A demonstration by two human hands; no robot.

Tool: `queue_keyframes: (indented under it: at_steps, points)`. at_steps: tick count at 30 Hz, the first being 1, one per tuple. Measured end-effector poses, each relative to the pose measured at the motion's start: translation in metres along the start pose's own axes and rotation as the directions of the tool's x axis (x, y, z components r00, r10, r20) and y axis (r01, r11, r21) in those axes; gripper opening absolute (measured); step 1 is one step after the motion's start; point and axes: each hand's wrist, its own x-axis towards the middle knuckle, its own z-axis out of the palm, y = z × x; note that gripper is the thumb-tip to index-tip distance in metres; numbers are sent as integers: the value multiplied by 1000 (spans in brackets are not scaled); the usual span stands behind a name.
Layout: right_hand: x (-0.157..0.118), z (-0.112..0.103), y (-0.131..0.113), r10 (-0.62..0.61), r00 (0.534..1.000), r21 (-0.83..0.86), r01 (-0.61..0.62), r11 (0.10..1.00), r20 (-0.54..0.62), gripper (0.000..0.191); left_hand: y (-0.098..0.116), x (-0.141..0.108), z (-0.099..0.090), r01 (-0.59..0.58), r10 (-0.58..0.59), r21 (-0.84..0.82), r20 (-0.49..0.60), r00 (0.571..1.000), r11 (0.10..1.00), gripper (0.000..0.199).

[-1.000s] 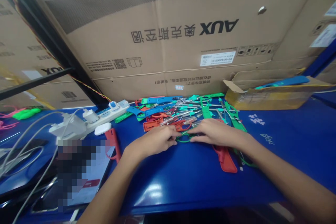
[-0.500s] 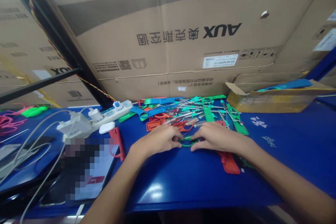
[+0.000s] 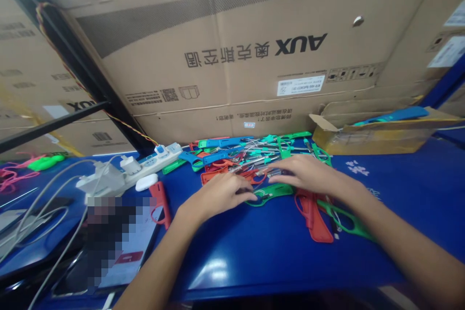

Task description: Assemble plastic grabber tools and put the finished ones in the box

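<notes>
My left hand [image 3: 223,196] pinches the trigger-loop end of a green lighter handle shell [image 3: 279,191], which lies low over the blue table with small dark and white parts inside it. My right hand [image 3: 308,172] is off the shell, palm down, fingers stretched out over the near edge of a pile of lighter parts. Whether its fingertips touch a part I cannot tell. The pile holds metal lighter tubes [image 3: 257,147] with teal ends and thin wires, among red, blue and green shells. Under my right wrist lie a red shell [image 3: 320,225] and another green shell [image 3: 358,227].
A power strip [image 3: 147,167] with white chargers and cables stands left of the pile. Near it are a white case [image 3: 147,182], a red lighter handle [image 3: 160,203] and a tablet [image 3: 125,256]. An open carton [image 3: 378,141] sits back right. Large cardboard [image 3: 232,24] walls the back.
My right hand has let go of the green shell and moved up and right to the pile, its fingers opening. My left hand keeps the shell at nearly the same spot.
</notes>
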Motion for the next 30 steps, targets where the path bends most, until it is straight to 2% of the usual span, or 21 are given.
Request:
queue_keyframes:
  at_steps: [4, 8, 11, 16, 21, 24, 26, 30]
  points:
    - [-4, -10, 26, 102, 994, -115, -107, 988, -46, 42, -8, 0, -7, 71, -54, 124, -139, 989, 990, 30]
    - [-10, -21, 50, 180, 982, -92, -184, 979, -48, 40, -20, -1, -11, 261, -167, 221, -370, 914, 940, 28]
    - [-19, -31, 66, 271, 961, -11, -272, 962, -58, 43, -28, -2, -9, 353, -219, 252, -437, 872, 901, 25]
    - [-37, -48, 89, 370, 929, 134, -365, 921, -9, 55, -35, 1, -1, 327, -195, 270, -419, 887, 906, 20]
    - [-41, -50, 95, 392, 920, 118, -386, 915, -28, 56, -27, 3, 1, 217, -125, 201, -389, 912, 955, 20]
    - [-35, -44, 87, 368, 930, 103, -367, 925, 3, 55, -20, -1, -8, 223, -194, 100, -240, 951, 970, 29]
    - [-30, -40, 80, 337, 941, 110, -338, 935, 31, 54, -18, -6, -16, 254, -246, 55, -123, 961, 966, 34]
    - [-23, -36, 67, 286, 955, 104, -293, 950, 73, 49, -21, -16, -27, 382, -381, 50, -36, 924, 923, 28]
